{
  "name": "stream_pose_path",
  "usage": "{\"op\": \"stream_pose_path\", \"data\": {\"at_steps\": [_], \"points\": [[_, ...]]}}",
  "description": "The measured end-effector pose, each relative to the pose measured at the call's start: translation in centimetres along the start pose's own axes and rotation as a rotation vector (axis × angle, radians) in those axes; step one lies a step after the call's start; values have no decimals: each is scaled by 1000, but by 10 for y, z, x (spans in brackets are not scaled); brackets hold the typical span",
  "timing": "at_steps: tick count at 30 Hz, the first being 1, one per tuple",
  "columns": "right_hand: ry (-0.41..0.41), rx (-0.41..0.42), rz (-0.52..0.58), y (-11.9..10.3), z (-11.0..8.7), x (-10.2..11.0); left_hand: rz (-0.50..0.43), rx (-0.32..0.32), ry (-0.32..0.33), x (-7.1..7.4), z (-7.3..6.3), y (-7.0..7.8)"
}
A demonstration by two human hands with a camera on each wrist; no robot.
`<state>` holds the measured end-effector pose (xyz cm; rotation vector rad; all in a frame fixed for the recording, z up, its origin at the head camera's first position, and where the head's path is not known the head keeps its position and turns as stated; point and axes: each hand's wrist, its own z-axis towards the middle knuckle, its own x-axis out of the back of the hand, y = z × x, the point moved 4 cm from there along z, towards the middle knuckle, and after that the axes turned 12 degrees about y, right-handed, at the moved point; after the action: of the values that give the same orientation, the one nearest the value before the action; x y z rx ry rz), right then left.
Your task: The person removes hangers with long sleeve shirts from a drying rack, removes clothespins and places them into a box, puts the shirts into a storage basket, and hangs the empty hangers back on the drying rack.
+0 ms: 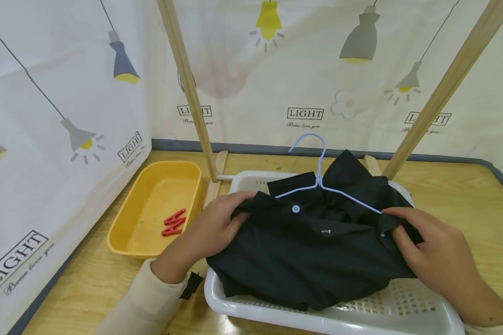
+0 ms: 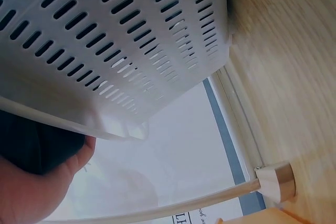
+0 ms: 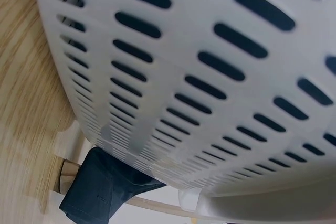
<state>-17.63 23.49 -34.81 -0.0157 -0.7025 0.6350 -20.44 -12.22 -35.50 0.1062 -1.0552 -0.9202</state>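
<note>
A black buttoned shirt lies bunched over a white slotted basket. A light blue hanger is partly inside the shirt, its hook standing up out of the neck area. My left hand pinches the shirt's left edge near a pale button. On the other side, my right hand grips the cloth beside the hanger's right end, thumb below and fingers above. In the left wrist view, dark cloth sits in the left hand under the basket rim. The right wrist view shows mostly the basket's slotted side.
A yellow tub with red clothespins stands to the left. Behind the basket, wooden posts rise on both sides, with a pale bar low between them. Printed sheets hang at the back and left.
</note>
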Motion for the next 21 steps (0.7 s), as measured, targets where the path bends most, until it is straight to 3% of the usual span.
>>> {"op": "stream_pose_path", "data": {"at_steps": [15, 21], "points": [[2, -19, 8, 2, 0, -1, -3, -50, 52, 3, 1, 0], [8, -59, 25, 3, -4, -3, -53, -92, 78, 4, 2, -1]]}}
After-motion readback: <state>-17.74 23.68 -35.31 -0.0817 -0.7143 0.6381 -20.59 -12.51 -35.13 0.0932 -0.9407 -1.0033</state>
